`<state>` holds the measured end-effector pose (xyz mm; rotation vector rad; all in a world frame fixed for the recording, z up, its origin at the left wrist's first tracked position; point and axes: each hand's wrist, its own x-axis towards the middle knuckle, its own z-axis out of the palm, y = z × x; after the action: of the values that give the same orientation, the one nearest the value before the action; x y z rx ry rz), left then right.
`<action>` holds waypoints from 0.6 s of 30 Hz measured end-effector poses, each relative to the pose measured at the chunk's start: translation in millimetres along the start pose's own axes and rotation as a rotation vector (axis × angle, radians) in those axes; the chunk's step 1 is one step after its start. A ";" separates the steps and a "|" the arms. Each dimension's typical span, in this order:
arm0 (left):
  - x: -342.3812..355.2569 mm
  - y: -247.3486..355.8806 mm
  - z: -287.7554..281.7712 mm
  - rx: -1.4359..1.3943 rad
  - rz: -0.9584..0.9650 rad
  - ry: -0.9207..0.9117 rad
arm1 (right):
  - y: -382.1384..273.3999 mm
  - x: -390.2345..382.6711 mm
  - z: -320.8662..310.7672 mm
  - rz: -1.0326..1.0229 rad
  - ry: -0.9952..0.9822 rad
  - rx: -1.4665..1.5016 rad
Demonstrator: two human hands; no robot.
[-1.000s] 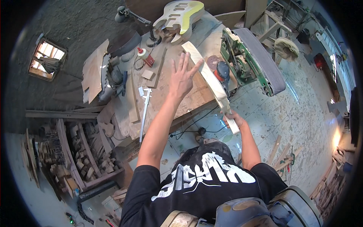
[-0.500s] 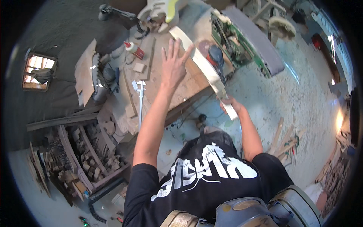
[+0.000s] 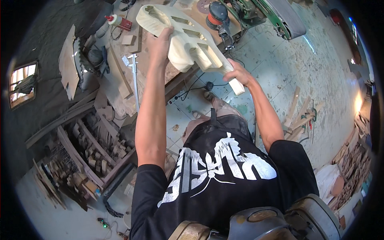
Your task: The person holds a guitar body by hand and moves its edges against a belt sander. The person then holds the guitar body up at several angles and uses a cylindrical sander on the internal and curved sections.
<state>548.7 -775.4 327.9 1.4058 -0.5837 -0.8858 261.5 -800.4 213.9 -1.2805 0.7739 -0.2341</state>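
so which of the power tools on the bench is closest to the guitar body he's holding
The orange-and-black orbital sander, sitting on the workbench just past the pale unfinished guitar body. The green belt sander lies farther toward the right end of the bench.

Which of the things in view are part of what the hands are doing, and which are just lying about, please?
In hand:
- pale guitar body, gripped by the left hand and the right hand
- workbench beneath it

Lying about:
- orange-topped sander
- green belt machine
- metal ruler
- wood offcuts on the floor
- crate of blocks
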 end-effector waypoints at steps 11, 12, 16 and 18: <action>-104.7 34.1 -22.8 0.074 0.012 -0.073 | 6.2 -118.0 86.7 -0.021 -0.038 0.222; -116.1 39.8 -31.2 0.056 -0.005 -0.144 | 1.5 -129.0 99.1 -0.060 -0.047 0.251; -164.1 36.5 -60.8 0.549 0.581 0.260 | -4.1 -177.0 125.1 0.063 -0.020 0.227; -198.1 31.3 -68.4 0.161 0.560 0.020 | -21.7 -206.1 140.5 0.164 -0.002 0.202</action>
<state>496.7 -577.1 381.2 1.2919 -0.9891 -0.3821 205.4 -583.0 324.6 -1.0218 0.8273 -0.1732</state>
